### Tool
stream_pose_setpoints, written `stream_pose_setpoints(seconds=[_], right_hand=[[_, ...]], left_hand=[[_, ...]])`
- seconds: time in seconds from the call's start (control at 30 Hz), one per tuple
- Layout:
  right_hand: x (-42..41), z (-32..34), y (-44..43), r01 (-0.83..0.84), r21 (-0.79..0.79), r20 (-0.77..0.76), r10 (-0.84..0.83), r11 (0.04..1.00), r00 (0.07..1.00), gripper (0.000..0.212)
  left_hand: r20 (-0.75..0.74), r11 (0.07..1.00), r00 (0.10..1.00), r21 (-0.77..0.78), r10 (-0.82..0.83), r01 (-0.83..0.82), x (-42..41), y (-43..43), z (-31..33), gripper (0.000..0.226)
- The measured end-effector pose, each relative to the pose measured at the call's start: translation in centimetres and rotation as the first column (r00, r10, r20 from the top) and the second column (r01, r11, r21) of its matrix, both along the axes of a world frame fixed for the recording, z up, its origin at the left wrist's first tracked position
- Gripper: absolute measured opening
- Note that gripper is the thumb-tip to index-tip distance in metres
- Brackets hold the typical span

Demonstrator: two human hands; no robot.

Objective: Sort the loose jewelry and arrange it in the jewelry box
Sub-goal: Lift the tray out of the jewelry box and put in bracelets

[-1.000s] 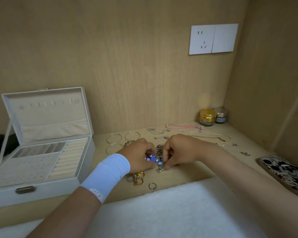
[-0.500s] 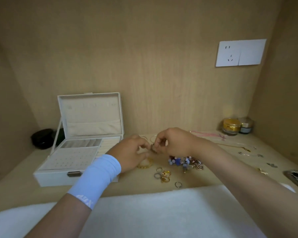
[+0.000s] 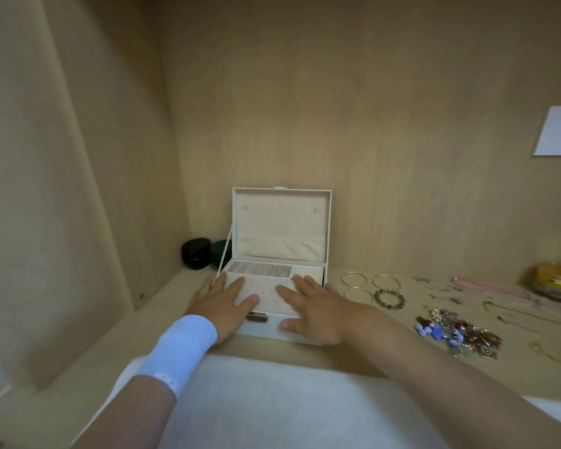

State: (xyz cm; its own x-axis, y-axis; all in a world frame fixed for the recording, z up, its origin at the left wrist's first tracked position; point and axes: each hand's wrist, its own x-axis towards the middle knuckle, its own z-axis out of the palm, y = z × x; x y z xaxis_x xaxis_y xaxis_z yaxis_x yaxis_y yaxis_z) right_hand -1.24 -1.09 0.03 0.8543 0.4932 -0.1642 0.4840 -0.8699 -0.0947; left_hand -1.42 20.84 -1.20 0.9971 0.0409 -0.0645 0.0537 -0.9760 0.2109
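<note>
The left hand and right hand quit the loose jewelry, unsorted on the desk at right; fingers spread flat, empty, they now rest on the open jewelry box.

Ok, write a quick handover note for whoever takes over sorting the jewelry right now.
Left hand: open, flat on the jewelry box's top tray.
Right hand: open, flat on the tray, thumb on the box front.
Box: lid up; no jewelry shows in it.
Loose to its right: bangles, beaded bracelet, heap of beads and charms, pink cord, chains.
Done: nothing boxed, as far as seen.
Left: sort and place everything.
</note>
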Motion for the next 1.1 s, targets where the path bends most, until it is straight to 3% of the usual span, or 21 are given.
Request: stream_pose_setpoints(seconds=[0.2,0.33,0.47,0.57,0.8,1.0,1.1], right_hand=[[0.1,0.6,-1.8,-0.015,-0.024,-0.041,0.014,1.000,0.999,0.073],[0.3,2.6,-1.3,0.044,0.087,-0.076,-0.037,0.995,0.996,0.073],[3.7,4.1,0.3,0.068,0.184,0.129,-0.092,0.981,0.987,0.056],[7.2,4.4,1.2,0.127,0.155,0.233,-0.161,0.980,0.959,0.045],[12.7,3.6,2.7,0.191,0.003,0.257,-0.185,0.982,0.948,0.013],[13.3,3.9,3.3,0.170,-0.047,0.322,-0.146,0.984,0.935,0.008],[13.2,3.8,3.9,0.168,-0.118,0.360,-0.116,0.979,0.926,0.029]], left_hand=[[-0.016,0.999,0.998,-0.007,-0.054,0.054,-1.0,-0.6,0.4,0.070],[0.037,0.994,0.997,0.082,-0.074,0.071,-0.4,-0.6,1.8,0.073],[0.178,0.986,0.970,0.030,-0.164,0.162,2.4,-1.1,4.0,0.057],[0.163,0.972,0.960,-0.014,-0.229,0.234,5.4,-1.6,5.0,0.041],[0.042,0.966,0.965,0.017,-0.260,0.259,11.2,-2.5,5.0,0.033],[0.069,0.955,0.952,0.020,-0.297,0.297,13.6,-3.2,4.6,0.029],[0.079,0.946,0.943,0.070,-0.322,0.317,14.0,-3.5,4.6,0.027]])
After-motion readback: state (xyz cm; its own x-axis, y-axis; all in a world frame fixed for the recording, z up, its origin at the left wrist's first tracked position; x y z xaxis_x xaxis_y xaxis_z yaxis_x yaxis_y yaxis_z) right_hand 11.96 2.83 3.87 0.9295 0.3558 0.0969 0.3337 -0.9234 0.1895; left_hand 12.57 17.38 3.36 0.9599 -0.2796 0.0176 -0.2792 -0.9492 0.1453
